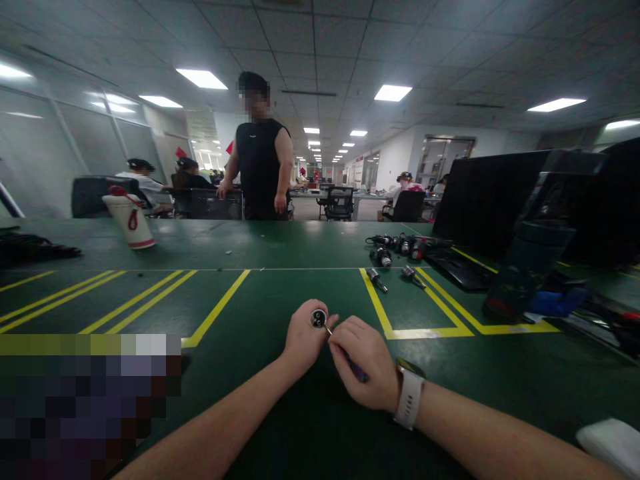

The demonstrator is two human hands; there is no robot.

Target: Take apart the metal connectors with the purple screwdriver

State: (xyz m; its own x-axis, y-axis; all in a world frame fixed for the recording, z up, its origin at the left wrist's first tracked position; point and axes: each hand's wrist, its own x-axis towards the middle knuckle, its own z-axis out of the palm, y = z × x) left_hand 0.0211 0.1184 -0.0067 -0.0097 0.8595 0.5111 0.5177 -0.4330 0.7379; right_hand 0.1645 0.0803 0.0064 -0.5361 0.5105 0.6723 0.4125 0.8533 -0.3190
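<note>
My left hand (306,333) is closed around a small round part (319,319) with a metal rim. Its dark end face, with light marks or holes in it, points up toward me. My right hand (364,360) pinches a thin metal-shafted tool (329,329), whose tip meets or nearly meets the edge of the round part. A bit of dark purple, perhaps the tool's handle, shows under my right fingers. Both hands are just above the green tabletop (280,293). On it, beyond my right hand, lie two metal cylindrical parts, one on the left (377,280) and one on the right (413,277).
Several dark cylindrical parts with cables (400,245) lie farther back. Right of them are a dark bottle (525,267), a monitor (490,193) and a blue item (557,302). A white cup (131,220) stands at left. A person (260,167) stands beyond the table.
</note>
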